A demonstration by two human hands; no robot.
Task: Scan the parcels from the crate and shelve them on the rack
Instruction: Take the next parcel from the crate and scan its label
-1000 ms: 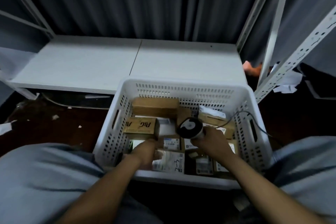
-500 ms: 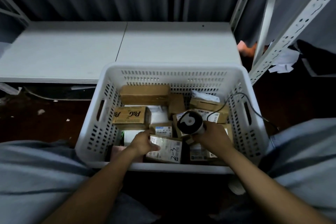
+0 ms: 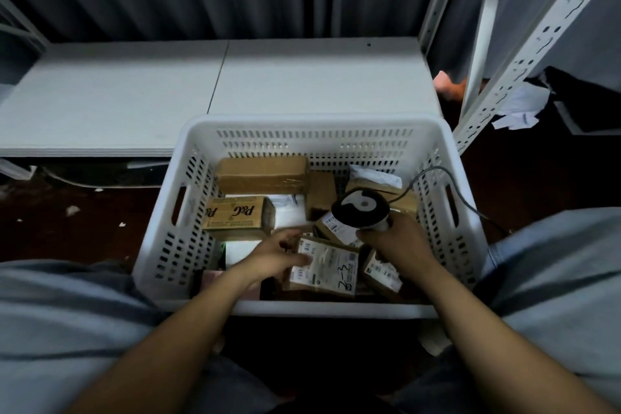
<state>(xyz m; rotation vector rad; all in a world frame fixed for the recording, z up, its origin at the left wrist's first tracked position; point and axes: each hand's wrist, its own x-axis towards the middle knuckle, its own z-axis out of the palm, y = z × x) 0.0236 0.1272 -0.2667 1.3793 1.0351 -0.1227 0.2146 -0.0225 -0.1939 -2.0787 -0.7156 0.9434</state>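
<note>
**Parcel (image 3: 327, 265) held label-up beside the scanner (image 3: 361, 208), not yet out of the crate (image 3: 302, 124)**

From my remote seat, the parcel I am working is the flat brown one with the white label and a handwritten mark. It lies among other boxes near the crate's near wall. My left grip (image 3: 279, 255) is grasping it at its left edge, with the fingers over the label's margin and the thumb toward the far corner. That patch is a little smeared, so I cannot say how firm the hold is. I judge the hold sits at the edge so the barcodes stay uncovered and the label faces up.

My right grip (image 3: 396, 239) is clenched round the scanner's handle. The round head is poised just past the parcel's far right corner, toward the middle of the crate. Its cable (image 3: 437, 175) trails out over the crate's right wall. I cannot tell which way the reading window faces.

I reckon the scanner is kept inside the crate so each parcel can be read where it is picked up, one grip per job.

Deeper in the crate, a printed carton (image 3: 238, 217) sits by the left wall and a long brown box (image 3: 262, 173) lies against the far wall. A smaller labelled box (image 3: 381, 270) lies just right of my parcel.

Beyond the crate's far wall runs the white rack shelf (image 3: 134, 94), low and close. I take it as the place for this parcel once it is read. By my reading the scan is the step in hand, and most of the load remains to be shelved.
</note>
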